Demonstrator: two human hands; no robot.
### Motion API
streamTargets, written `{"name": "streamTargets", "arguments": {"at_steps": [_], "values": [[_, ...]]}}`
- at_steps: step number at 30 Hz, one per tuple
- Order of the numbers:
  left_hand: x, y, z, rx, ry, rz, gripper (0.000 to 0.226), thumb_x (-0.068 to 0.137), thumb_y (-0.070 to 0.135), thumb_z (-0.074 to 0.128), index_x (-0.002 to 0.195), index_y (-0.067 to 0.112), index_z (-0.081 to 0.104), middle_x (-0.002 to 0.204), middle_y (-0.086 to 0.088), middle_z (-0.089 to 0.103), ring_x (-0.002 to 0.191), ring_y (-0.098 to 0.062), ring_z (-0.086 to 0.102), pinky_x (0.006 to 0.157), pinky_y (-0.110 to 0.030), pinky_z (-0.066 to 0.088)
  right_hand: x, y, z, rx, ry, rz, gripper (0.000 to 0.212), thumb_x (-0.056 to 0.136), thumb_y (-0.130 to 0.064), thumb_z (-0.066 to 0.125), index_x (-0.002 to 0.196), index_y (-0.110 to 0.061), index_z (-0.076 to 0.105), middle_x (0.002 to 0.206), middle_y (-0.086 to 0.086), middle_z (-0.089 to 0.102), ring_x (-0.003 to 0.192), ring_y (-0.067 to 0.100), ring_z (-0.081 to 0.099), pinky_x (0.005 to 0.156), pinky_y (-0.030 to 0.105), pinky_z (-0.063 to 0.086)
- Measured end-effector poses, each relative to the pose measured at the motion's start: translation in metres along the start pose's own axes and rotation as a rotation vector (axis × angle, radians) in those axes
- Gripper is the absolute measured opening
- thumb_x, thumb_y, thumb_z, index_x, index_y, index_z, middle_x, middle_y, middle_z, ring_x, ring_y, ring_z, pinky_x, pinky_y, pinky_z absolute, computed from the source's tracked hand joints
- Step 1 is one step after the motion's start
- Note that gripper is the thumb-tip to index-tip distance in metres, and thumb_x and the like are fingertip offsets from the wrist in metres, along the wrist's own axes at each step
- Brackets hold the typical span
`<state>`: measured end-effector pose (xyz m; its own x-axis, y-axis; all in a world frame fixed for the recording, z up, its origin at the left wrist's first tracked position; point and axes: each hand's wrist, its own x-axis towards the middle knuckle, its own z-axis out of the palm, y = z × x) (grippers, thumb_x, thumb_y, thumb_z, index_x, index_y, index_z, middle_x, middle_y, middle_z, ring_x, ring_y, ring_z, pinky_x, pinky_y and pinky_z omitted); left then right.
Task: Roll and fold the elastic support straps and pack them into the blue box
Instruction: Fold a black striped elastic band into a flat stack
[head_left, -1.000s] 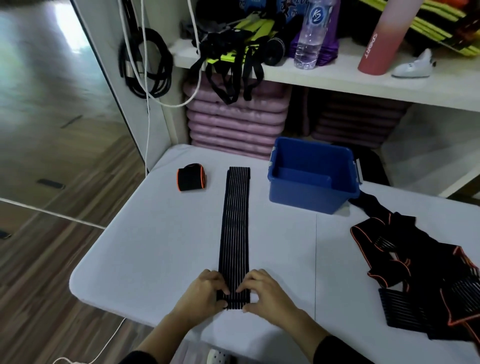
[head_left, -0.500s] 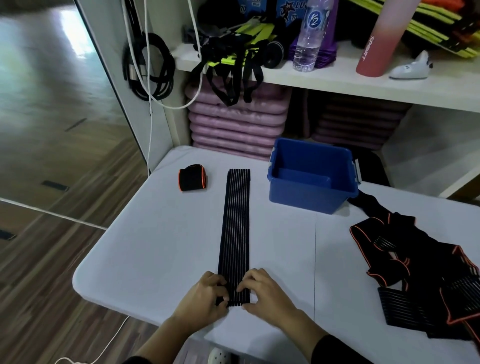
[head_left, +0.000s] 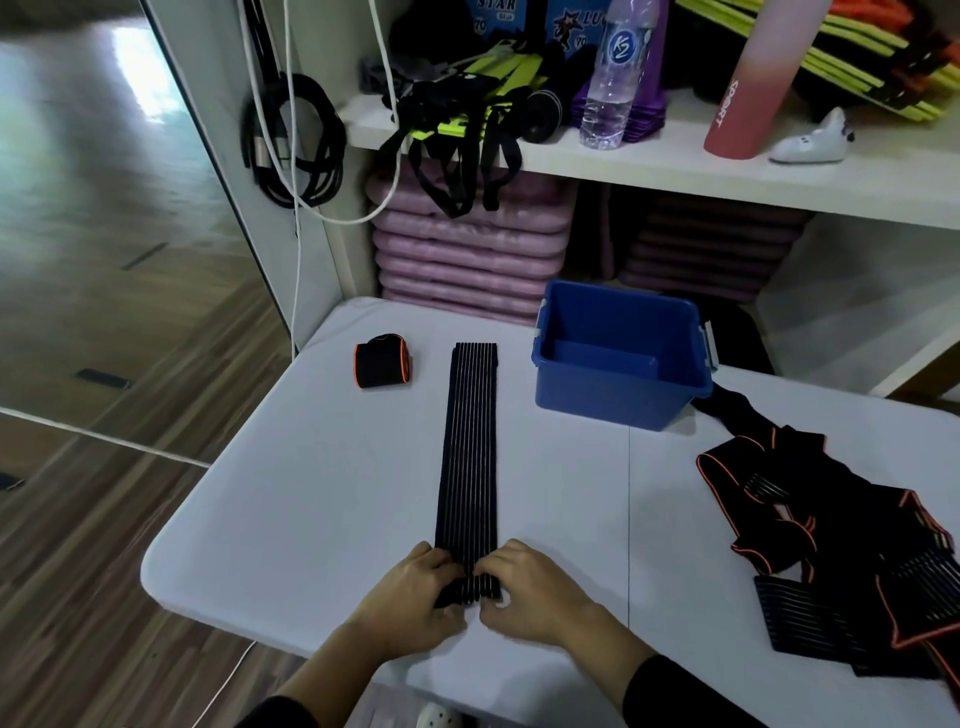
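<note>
A long black ribbed strap (head_left: 470, 441) lies flat on the white table (head_left: 311, 493), running away from me. Its near end is curled into a small roll. My left hand (head_left: 410, 597) and my right hand (head_left: 524, 590) pinch that roll from either side, fingers curled over it. The blue box (head_left: 621, 364) stands open and empty at the back, right of the strap's far end. A rolled black strap with orange edging (head_left: 382, 361) sits left of the far end. A heap of loose black and orange straps (head_left: 841, 545) lies at the right.
A white shelf (head_left: 675, 171) behind the table holds a water bottle (head_left: 615, 78), a pink bottle (head_left: 753, 83) and strap gear. Pink mats (head_left: 467, 249) are stacked under it. Cables (head_left: 296, 140) hang at the left. Wooden floor lies beyond the table's left edge.
The strap's near end has been turned over into a small roll between my hands, which shifted slightly forward. Everything else on the table stayed put.
</note>
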<state>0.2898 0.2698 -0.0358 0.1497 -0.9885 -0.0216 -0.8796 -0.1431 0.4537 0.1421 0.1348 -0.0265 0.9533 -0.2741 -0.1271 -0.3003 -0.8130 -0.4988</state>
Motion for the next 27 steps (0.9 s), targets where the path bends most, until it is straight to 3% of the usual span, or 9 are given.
{"name": "streamTargets", "arguments": {"at_steps": [5, 7, 11, 14, 17, 19, 22, 24, 27], "values": [[0.013, 0.008, -0.012, -0.293, 0.022, -0.252, 0.021, 0.092, 0.024, 0.044, 0.095, 0.015, 0.063, 0.073, 0.008, 0.058, 0.067, -0.003, 0.048, 0.06, -0.011, 0.036, 0.004, -0.004, -0.005, 0.276, 0.062, 0.194, 0.018, 0.096, -0.027, 0.042, 0.108, -0.017, 0.051, 0.072, -0.003, 0.05, 0.063, 0.012, 0.047, 0.06, 0.027, 0.041], [0.018, 0.006, -0.012, -0.341, 0.029, -0.322, 0.018, 0.093, 0.023, 0.048, 0.101, 0.018, 0.063, 0.08, 0.009, 0.061, 0.069, -0.003, 0.054, 0.061, -0.008, 0.039, 0.006, -0.005, -0.003, 0.342, 0.064, 0.242, 0.016, 0.096, -0.023, 0.044, 0.107, -0.013, 0.051, 0.066, -0.009, 0.047, 0.058, 0.007, 0.044, 0.057, 0.024, 0.039], [0.022, 0.004, -0.008, -0.373, 0.087, -0.426, 0.022, 0.089, 0.024, 0.058, 0.109, 0.016, 0.062, 0.09, 0.003, 0.058, 0.078, -0.007, 0.054, 0.063, -0.007, 0.039, 0.01, 0.0, 0.005, 0.331, 0.116, 0.303, 0.023, 0.095, -0.026, 0.05, 0.115, -0.016, 0.053, 0.081, -0.018, 0.039, 0.07, 0.0, 0.043, 0.065, 0.011, 0.038], [0.02, 0.004, -0.002, -0.345, 0.13, -0.475, 0.026, 0.084, 0.025, 0.065, 0.107, 0.015, 0.06, 0.093, 0.003, 0.049, 0.074, -0.009, 0.052, 0.063, -0.009, 0.037, 0.009, 0.0, 0.007, 0.32, 0.136, 0.311, 0.034, 0.093, -0.023, 0.053, 0.126, -0.021, 0.045, 0.09, -0.014, 0.041, 0.074, 0.0, 0.044, 0.069, 0.009, 0.039], [0.018, 0.004, -0.002, -0.221, 0.154, -0.377, 0.024, 0.084, 0.024, 0.065, 0.105, 0.015, 0.06, 0.098, 0.001, 0.048, 0.073, -0.015, 0.054, 0.067, -0.02, 0.043, 0.005, 0.002, 0.005, 0.279, 0.167, 0.201, 0.031, 0.092, -0.02, 0.056, 0.122, -0.024, 0.05, 0.108, -0.012, 0.039, 0.084, 0.005, 0.05, 0.079, 0.013, 0.044], [0.016, 0.001, -0.002, -0.146, 0.118, -0.252, 0.023, 0.086, 0.025, 0.06, 0.107, 0.016, 0.064, 0.104, -0.001, 0.054, 0.085, -0.016, 0.057, 0.076, -0.025, 0.047, 0.004, 0.004, 0.004, 0.249, 0.153, 0.117, 0.023, 0.09, -0.023, 0.058, 0.114, -0.022, 0.058, 0.108, -0.013, 0.042, 0.097, 0.004, 0.048, 0.086, 0.014, 0.043], [0.012, -0.007, -0.003, -0.121, 0.053, -0.177, 0.044, 0.077, 0.05, 0.059, 0.111, 0.021, 0.065, 0.106, 0.004, 0.055, 0.095, -0.012, 0.054, 0.082, -0.023, 0.046, 0.003, 0.009, 0.002, 0.214, 0.086, 0.087, 0.035, 0.081, -0.039, 0.066, 0.112, -0.024, 0.06, 0.109, -0.014, 0.044, 0.106, 0.001, 0.041, 0.09, 0.015, 0.039], [0.01, -0.012, -0.004, -0.09, 0.004, -0.141, 0.059, 0.066, 0.059, 0.06, 0.113, 0.024, 0.062, 0.107, 0.005, 0.053, 0.099, -0.01, 0.051, 0.084, -0.023, 0.046, 0.004, 0.011, 0.0, 0.178, 0.039, 0.073, 0.044, 0.075, -0.039, 0.071, 0.113, -0.024, 0.058, 0.114, -0.012, 0.045, 0.109, 0.002, 0.039, 0.093, 0.018, 0.038], [0.011, -0.014, -0.007, -0.097, -0.032, -0.133, 0.054, 0.064, 0.045, 0.065, 0.115, 0.025, 0.059, 0.111, 0.005, 0.053, 0.103, -0.012, 0.05, 0.087, -0.021, 0.043, 0.005, 0.012, 0.0, 0.167, 0.046, 0.066, 0.038, 0.078, -0.029, 0.068, 0.114, -0.023, 0.057, 0.115, -0.01, 0.048, 0.11, 0.003, 0.041, 0.094, 0.018, 0.039]]}}
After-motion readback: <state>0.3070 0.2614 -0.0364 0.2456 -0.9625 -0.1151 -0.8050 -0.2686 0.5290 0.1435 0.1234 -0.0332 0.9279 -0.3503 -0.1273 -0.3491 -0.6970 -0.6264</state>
